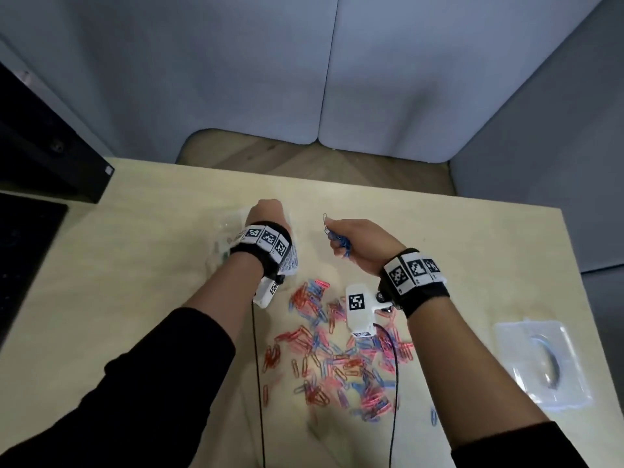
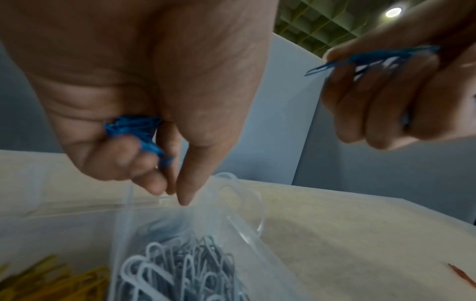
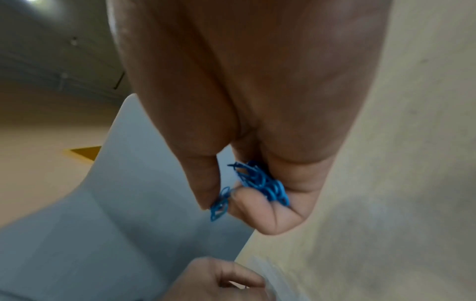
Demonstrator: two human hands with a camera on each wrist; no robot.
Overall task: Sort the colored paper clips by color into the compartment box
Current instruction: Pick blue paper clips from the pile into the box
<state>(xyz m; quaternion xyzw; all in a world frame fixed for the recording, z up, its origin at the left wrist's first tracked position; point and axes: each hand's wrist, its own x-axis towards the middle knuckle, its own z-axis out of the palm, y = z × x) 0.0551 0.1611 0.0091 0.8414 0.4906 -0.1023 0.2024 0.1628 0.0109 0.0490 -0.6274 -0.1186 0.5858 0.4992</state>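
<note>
**Both fists full of blue clips, hovering by the box**

So the left hand (image 2: 144, 97) is over the clear compartment box (image 2: 247, 205) at the back left of the table (image 1: 141, 271), fingers curled around a wad of blue clips (image 2: 134, 130), way too tangled to count. Index finger points straight down at the box's rim. Right under it is a compartment with a heap of pale grey clips (image 2: 180, 270), and the compartment next door has yellow clips (image 2: 59, 283).

The right hand (image 1: 361, 244) is held up just beside it, above the table, also closed around its own bunch of blue clips (image 3: 260, 183), with one or two pinched between thumb and fingertip and sticking out.

Closer to the person, a big loose pile of red, pink and blue clips (image 1: 337, 349) is scattered on the table, dozens easily. One clear plastic lid (image 1: 543, 363) lies flat off to the right. Two wrist cameras, two cables.
</note>
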